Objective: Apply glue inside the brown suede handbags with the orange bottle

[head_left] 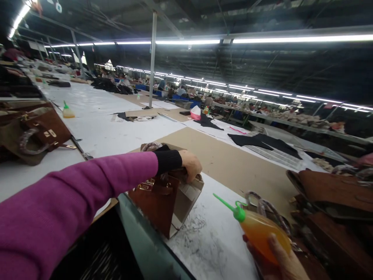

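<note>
A brown handbag [160,202] with gold hardware stands at the table's near edge, its pale lining folded out on the right side. My left hand [191,165] reaches across its top, fingers bent down over the upper edge and closed on it; the fingertips are partly hidden. At the lower right, my right hand [281,254] is wrapped round a squeeze bottle [259,231] of amber liquid. The bottle lies tilted, its green nozzle pointing up and left toward the bag, apart from it.
More brown bags [329,194] are piled at the right, and another brown bag [43,128] stands at the left. A second squeeze bottle [68,111] is farther back. Black cut pieces [262,142] lie on the white-and-tan covered table [215,147]. A metal post [153,58] rises behind.
</note>
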`<state>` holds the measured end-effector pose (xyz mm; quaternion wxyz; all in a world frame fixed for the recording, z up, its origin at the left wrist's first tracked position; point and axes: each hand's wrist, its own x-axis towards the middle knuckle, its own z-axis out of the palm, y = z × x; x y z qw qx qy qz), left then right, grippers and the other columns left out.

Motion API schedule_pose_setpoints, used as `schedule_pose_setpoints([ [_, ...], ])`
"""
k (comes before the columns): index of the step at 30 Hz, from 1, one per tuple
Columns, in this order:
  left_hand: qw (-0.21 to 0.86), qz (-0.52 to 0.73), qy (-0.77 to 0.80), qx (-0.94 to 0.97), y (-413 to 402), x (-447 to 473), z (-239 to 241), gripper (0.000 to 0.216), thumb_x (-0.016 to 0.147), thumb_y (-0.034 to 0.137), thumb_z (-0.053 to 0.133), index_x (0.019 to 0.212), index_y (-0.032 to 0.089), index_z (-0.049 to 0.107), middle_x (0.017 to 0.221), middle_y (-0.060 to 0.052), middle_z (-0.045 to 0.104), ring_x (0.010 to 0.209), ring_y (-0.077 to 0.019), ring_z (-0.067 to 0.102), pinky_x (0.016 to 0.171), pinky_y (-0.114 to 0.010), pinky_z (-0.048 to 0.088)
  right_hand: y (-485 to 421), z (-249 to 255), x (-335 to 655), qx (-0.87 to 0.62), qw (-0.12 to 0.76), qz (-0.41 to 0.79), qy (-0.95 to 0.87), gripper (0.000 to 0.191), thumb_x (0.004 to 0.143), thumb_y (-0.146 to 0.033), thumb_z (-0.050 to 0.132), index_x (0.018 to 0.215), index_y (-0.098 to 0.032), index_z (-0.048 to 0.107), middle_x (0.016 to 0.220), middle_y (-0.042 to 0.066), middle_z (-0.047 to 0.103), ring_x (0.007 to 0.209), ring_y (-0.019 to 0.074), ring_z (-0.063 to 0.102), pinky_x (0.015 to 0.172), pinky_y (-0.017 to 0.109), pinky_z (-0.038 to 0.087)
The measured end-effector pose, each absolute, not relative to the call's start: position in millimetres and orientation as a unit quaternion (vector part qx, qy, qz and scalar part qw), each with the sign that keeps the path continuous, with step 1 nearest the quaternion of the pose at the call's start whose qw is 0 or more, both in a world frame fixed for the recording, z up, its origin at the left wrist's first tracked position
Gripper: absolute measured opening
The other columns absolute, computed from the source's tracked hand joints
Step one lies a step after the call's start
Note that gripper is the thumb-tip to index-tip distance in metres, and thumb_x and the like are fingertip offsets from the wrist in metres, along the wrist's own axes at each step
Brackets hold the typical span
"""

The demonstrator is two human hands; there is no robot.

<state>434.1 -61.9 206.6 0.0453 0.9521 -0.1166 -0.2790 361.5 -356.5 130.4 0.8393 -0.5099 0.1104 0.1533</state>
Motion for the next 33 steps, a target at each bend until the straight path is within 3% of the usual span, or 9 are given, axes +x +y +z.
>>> schedule_pose_setpoints([
  [3, 0.018, -0.279, -0.149, 0.948, -64.1, 442.7, 195.2, 0.014, 0.044, 0.021, 0.072, 0.056, 0.018, 0.065, 0.058, -0.003, 0.063, 0.06, -0.021, 0.055, 0.054, -0.03, 0.04, -357.4, 121.7, 365.3, -0.565, 0.816, 0.119, 0.029, 0.076, 0.056, -0.027, 0.093, 0.118, -0.019, 0.049, 0.103, 0.009, 0.066, 0.087, 0.0275, 0.065, 0.072, 0.032, 0.057],
  [6, 0.042, -0.268, -0.158, 0.949, -62.0, 447.1, 186.2, 0.028, 0.049, 0.021, 0.07, 0.076, 0.016, 0.072, 0.073, -0.006, 0.069, 0.062, -0.0204, 0.057, 0.053, -0.029, 0.04, -351.8, 119.8, 370.5, -0.605, 0.791, 0.087, -0.027, 0.076, 0.057, -0.027, 0.093, 0.119, -0.02, 0.048, 0.106, 0.009, 0.065, 0.092, 0.0256, 0.063, 0.076, 0.03, 0.055],
  [9, 0.099, -0.252, -0.149, 0.951, -56.9, 449.0, 178.7, 0.038, 0.048, 0.015, 0.07, 0.086, 0.017, 0.073, 0.075, -0.003, 0.07, 0.064, -0.0184, 0.057, 0.052, -0.026, 0.04, -346.8, 119.7, 377.4, -0.645, 0.762, 0.029, -0.052, 0.076, 0.056, -0.029, 0.092, 0.119, -0.023, 0.05, 0.109, 0.005, 0.064, 0.092, 0.0218, 0.063, 0.077, 0.022, 0.052],
  [14, 0.143, -0.285, -0.134, 0.938, -47.8, 457.1, 177.5, 0.028, 0.046, 0.016, 0.072, 0.074, 0.019, 0.073, 0.059, 0.001, 0.064, 0.057, -0.0171, 0.055, 0.051, -0.026, 0.038, -335.9, 131.4, 380.7, -0.713, 0.696, -0.046, -0.073, 0.08, 0.048, -0.035, 0.092, 0.118, -0.023, 0.056, 0.111, 0.003, 0.063, 0.095, 0.0217, 0.06, 0.08, 0.018, 0.047],
  [19, 0.116, -0.337, -0.133, 0.925, -46.7, 466.8, 180.3, 0.026, 0.041, 0.021, 0.076, 0.067, 0.017, 0.072, 0.057, -0.003, 0.062, 0.056, -0.0219, 0.055, 0.055, -0.033, 0.041, -312.6, 148.4, 370.0, -0.712, 0.692, -0.062, -0.101, 0.069, 0.058, -0.04, 0.087, 0.116, -0.022, 0.055, 0.112, 0.004, 0.062, 0.097, 0.0216, 0.058, 0.085, 0.021, 0.043],
  [28, 0.15, -0.353, -0.103, 0.918, -48.4, 465.5, 182.5, 0.021, 0.035, 0.018, 0.079, 0.054, 0.019, 0.069, 0.05, -0.001, 0.059, 0.059, -0.0207, 0.054, 0.053, -0.03, 0.041, -302.0, 140.1, 373.1, -0.717, 0.674, -0.086, -0.155, 0.057, 0.067, -0.038, 0.083, 0.115, -0.024, 0.056, 0.114, 0.002, 0.057, 0.098, 0.0227, 0.055, 0.092, 0.03, 0.039],
  [33, 0.135, -0.362, -0.109, 0.916, -48.9, 463.6, 185.9, 0.025, 0.039, 0.019, 0.077, 0.063, 0.019, 0.071, 0.051, 0.0, 0.06, 0.054, -0.0188, 0.054, 0.049, -0.028, 0.04, -305.7, 137.5, 378.3, -0.723, 0.652, -0.085, -0.214, 0.051, 0.074, -0.035, 0.08, 0.116, -0.025, 0.053, 0.121, 0.004, 0.052, 0.105, 0.0255, 0.052, 0.096, 0.035, 0.036],
])
